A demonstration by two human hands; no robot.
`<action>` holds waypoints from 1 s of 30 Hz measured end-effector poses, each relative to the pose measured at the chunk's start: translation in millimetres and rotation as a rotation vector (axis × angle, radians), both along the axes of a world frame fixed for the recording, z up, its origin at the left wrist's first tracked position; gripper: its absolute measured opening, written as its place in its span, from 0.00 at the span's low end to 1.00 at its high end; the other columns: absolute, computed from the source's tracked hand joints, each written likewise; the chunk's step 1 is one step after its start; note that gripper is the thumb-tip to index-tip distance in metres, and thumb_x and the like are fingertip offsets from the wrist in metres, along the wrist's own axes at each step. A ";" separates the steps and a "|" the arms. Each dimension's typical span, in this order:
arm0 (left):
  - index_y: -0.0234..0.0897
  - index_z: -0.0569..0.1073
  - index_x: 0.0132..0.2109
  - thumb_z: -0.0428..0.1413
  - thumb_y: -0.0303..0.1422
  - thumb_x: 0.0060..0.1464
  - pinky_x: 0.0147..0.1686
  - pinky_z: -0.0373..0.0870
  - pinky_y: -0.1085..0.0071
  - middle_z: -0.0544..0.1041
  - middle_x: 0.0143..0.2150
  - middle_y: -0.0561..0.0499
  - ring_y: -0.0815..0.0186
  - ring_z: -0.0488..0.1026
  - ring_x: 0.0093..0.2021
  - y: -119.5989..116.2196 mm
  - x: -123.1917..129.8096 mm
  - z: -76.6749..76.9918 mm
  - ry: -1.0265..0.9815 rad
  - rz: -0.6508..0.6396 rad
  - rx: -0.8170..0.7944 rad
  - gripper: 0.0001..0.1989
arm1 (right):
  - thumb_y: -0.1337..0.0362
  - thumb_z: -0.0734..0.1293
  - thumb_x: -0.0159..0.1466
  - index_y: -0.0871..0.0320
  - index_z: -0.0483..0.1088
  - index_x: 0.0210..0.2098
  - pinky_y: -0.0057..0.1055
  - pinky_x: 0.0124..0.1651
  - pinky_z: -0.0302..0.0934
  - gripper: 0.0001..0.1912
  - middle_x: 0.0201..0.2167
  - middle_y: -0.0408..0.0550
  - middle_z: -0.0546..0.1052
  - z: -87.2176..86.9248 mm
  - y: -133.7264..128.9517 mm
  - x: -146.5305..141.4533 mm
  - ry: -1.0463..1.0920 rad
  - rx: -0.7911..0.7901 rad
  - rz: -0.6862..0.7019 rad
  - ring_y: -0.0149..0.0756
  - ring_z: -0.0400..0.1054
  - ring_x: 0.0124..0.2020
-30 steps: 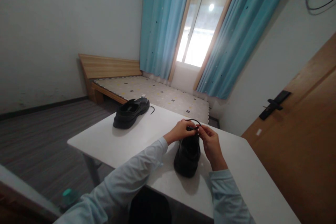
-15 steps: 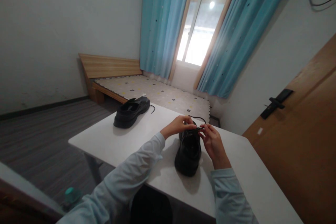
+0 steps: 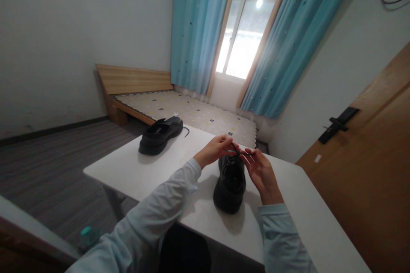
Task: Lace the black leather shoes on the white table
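Observation:
A black shoe stands on the white table in front of me, its heel toward me and its toe end partly hidden by my hands. Above its front, my left hand pinches one part of the black shoelace. Just to the right, my right hand has its fingertips closed on another part of the lace, so the lace runs taut between the two hands. The second black shoe rests at the table's far left edge, with a loose lace end beside it.
The white table ends close to my body. Beyond it is a bed beneath a window with blue curtains. A wooden door is on the right. A bottle with a green cap is low at the left.
My left hand has risen slightly and pulls a lace strand upward. My right fingers have spread a little along the lace. Both shoes have stayed in place.

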State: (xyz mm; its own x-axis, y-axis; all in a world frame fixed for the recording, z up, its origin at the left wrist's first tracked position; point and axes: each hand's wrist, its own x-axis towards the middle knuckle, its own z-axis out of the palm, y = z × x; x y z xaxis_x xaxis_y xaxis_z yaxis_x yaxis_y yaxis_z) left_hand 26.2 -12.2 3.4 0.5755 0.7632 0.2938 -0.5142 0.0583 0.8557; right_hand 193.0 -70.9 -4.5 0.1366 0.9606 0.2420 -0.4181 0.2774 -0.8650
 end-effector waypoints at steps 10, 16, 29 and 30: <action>0.35 0.61 0.32 0.60 0.43 0.48 0.34 0.73 0.69 0.71 0.26 0.54 0.69 0.73 0.28 -0.8 9.9 -3.9 -0.154 0.049 -0.145 0.19 | 0.57 0.72 0.52 0.53 0.72 0.22 0.42 0.49 0.65 0.09 0.28 0.41 0.77 1.4 1.1 1.0 0.089 0.001 0.032 0.35 0.72 0.32; 0.36 0.59 0.31 0.60 0.46 0.46 0.29 0.72 0.73 0.65 0.25 0.58 0.75 0.66 0.23 -0.3 10.7 -3.9 -0.191 0.106 -0.161 0.21 | 0.60 0.72 0.53 0.54 0.70 0.21 0.41 0.47 0.66 0.09 0.28 0.39 0.74 2.0 0.4 0.2 0.116 -0.011 0.041 0.28 0.67 0.26; 0.38 0.54 0.30 0.61 0.45 0.45 0.15 0.50 0.84 0.58 0.19 0.62 0.79 0.52 0.16 12.3 -1.8 -8.7 -0.090 0.054 -0.090 0.23 | 0.63 0.75 0.46 0.58 0.69 0.25 0.25 0.26 0.66 0.12 0.26 0.39 0.72 -2.4 0.7 13.4 0.100 -0.144 -0.011 0.24 0.62 0.21; 0.37 0.54 0.30 0.61 0.44 0.46 0.15 0.50 0.84 0.58 0.19 0.62 0.79 0.52 0.16 13.2 -3.7 -8.9 -0.060 0.025 -0.083 0.23 | 0.63 0.75 0.46 0.58 0.69 0.25 0.25 0.25 0.65 0.12 0.25 0.39 0.71 -3.0 0.8 13.9 0.094 -0.158 -0.012 0.23 0.62 0.20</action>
State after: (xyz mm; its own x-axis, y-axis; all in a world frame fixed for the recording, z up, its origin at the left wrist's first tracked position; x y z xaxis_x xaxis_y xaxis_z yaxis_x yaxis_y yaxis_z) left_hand 22.4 1.0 -5.5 0.5393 0.8002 0.2622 -0.5662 0.1141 0.8164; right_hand 207.0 -70.1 -7.6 0.1631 0.9838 0.0743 -0.4963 0.1469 -0.8556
